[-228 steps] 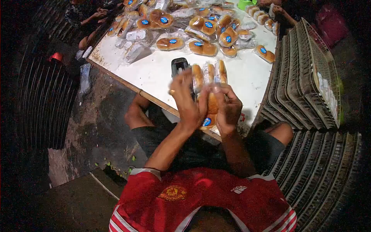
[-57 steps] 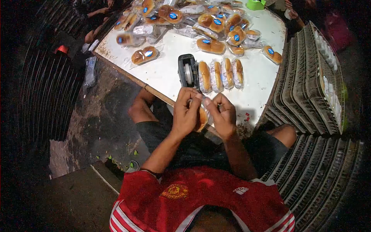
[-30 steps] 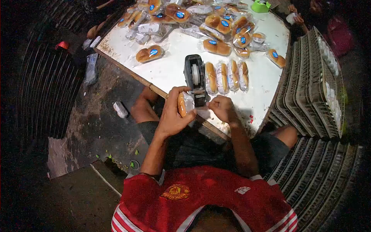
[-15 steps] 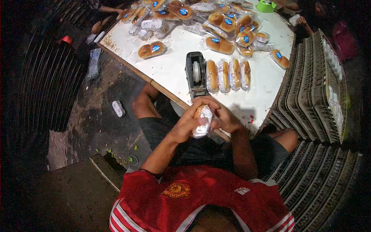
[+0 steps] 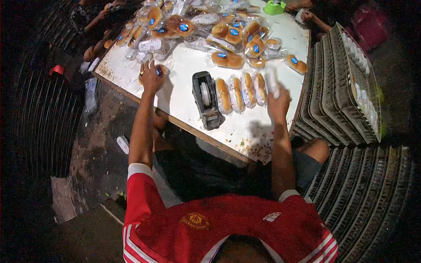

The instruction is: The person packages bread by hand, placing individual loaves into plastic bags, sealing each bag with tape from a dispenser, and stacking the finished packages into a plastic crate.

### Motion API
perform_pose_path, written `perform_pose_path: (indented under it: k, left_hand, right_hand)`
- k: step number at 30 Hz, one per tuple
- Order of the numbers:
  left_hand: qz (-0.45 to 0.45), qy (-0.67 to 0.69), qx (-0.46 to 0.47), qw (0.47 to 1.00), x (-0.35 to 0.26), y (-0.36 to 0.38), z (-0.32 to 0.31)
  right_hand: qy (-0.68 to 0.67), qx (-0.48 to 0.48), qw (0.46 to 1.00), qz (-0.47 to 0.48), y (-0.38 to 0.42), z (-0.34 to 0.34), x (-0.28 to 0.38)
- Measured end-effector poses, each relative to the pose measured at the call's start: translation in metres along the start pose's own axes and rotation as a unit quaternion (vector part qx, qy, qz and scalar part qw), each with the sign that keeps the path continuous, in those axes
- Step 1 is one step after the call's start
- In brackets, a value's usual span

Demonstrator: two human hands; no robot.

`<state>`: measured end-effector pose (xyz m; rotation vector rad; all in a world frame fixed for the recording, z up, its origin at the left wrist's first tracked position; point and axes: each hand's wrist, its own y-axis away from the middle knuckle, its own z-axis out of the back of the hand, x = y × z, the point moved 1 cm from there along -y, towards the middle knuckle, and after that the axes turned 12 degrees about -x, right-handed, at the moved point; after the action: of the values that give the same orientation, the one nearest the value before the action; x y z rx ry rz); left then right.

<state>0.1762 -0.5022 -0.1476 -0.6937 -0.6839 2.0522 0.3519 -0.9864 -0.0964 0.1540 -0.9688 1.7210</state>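
At the left of the white table, my left hand [image 5: 151,79] reaches over a bagged bread bun [image 5: 161,70] with a blue label, its fingers curled onto it and hiding most of it. My right hand [image 5: 280,104] holds a wrapped bread roll [image 5: 272,82], slightly blurred, at the right end of a row. Several wrapped bread rolls [image 5: 237,94] stand side by side in that row. A black tape dispenser [image 5: 205,98] lies just left of them, between my two hands.
Bagged buns [image 5: 226,33] pile up across the far side of the table [image 5: 184,105]. A green object [image 5: 274,7] sits at the back. Stacked crates [image 5: 337,87] border the right side. Other people's hands [image 5: 308,16] show at the far edges. A wrapped roll [image 5: 123,144] lies on the floor.
My hands have moved apart from around a wrapped roll near my lap. The right carried it forward to the row's right end; the left went to the bagged bun. The view has shifted.
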Motion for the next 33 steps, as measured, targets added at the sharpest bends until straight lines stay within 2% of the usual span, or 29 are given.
perform_pose_path:
  k: [1, 3, 5, 6, 7, 8, 9, 10, 12, 13, 15, 16, 17, 19, 20, 21, 22, 25, 26, 29, 30, 33]
  left_hand:
    - [0.002, -0.041, 0.041, 0.998, 0.022, 0.008, -0.027]
    - [0.017, -0.081, 0.123, 0.989, 0.026, 0.004, -0.036]
    - [0.045, -0.083, 0.199, 0.976, -0.012, -0.017, 0.000]
    - [0.034, -0.011, 0.187, 0.982, -0.037, -0.024, 0.019]
    - [-0.028, 0.070, 0.118, 0.990, -0.055, -0.023, 0.028]
    - [-0.134, 0.136, 0.017, 0.981, -0.100, -0.027, 0.075]
    - [-0.171, 0.136, 0.037, 0.975, -0.134, -0.028, 0.103]
    - [-0.238, 0.108, 0.077, 0.962, -0.168, -0.021, 0.138]
    - [-0.339, 0.156, 0.028, 0.927, -0.206, 0.004, 0.176]
    - [-0.339, 0.184, -0.004, 0.923, -0.224, 0.010, 0.200]
    - [-0.148, 0.284, 0.016, 0.947, -0.237, 0.019, 0.220]
    - [0.012, 0.419, 0.034, 0.907, -0.233, 0.026, 0.216]
    - [0.247, 0.587, 0.075, 0.767, -0.237, 0.035, 0.212]
    - [0.423, 0.704, 0.167, 0.545, -0.225, 0.054, 0.192]
    - [0.377, 0.691, 0.146, 0.599, -0.233, 0.070, 0.186]
    - [0.382, 0.649, 0.146, 0.642, -0.246, 0.068, 0.200]
    - [0.404, 0.636, 0.116, 0.647, -0.253, 0.067, 0.207]
    - [0.420, 0.597, 0.033, 0.683, -0.268, 0.059, 0.215]
    - [0.417, 0.584, 0.009, 0.696, -0.273, 0.059, 0.217]
    - [0.366, 0.576, 0.011, 0.731, -0.286, 0.059, 0.223]
    - [0.330, 0.596, 0.032, 0.731, -0.289, 0.060, 0.228]
    - [0.224, 0.637, 0.023, 0.737, -0.294, 0.058, 0.237]
  right_hand:
    - [-0.027, 0.116, 0.992, -0.046, 0.003, -0.004, -0.006]
    - [0.018, 0.067, 0.997, 0.025, 0.014, 0.000, -0.001]
    - [-0.035, 0.009, 0.997, 0.062, 0.018, 0.013, 0.014]
    - [-0.065, -0.020, 0.995, 0.078, 0.019, 0.020, 0.025]
    - [-0.079, -0.020, 0.995, 0.053, 0.021, 0.024, 0.033]
    - [-0.192, 0.022, 0.981, -0.025, 0.020, 0.032, 0.051]
    - [-0.298, 0.064, 0.947, -0.104, 0.020, 0.040, 0.068]
    - [-0.391, 0.141, 0.903, -0.111, 0.024, 0.041, 0.078]
    - [-0.559, 0.276, 0.774, -0.110, 0.024, 0.045, 0.097]
    - [-0.552, 0.320, 0.747, -0.187, 0.032, 0.063, 0.120]
    - [-0.588, 0.310, 0.719, -0.202, 0.041, 0.074, 0.145]
    - [-0.585, 0.324, 0.719, -0.188, 0.045, 0.077, 0.143]
    - [-0.582, 0.338, 0.718, -0.174, 0.052, 0.077, 0.140]
    - [-0.568, 0.374, 0.719, -0.145, 0.067, 0.076, 0.134]
    - [-0.555, 0.395, 0.720, -0.129, 0.074, 0.075, 0.130]
    - [-0.540, 0.418, 0.722, -0.113, 0.081, 0.077, 0.128]
    - [-0.571, 0.416, 0.686, -0.173, 0.088, 0.087, 0.138]
    - [-0.589, 0.362, 0.701, -0.176, 0.097, 0.100, 0.151]
    - [-0.521, 0.242, 0.817, -0.046, 0.107, 0.097, 0.151]
    - [-0.371, 0.146, 0.914, 0.072, 0.095, 0.116, 0.164]
    - [-0.462, 0.153, 0.873, -0.037, 0.098, 0.117, 0.170]
    - [-0.427, 0.241, 0.865, -0.104, 0.082, 0.120, 0.165]
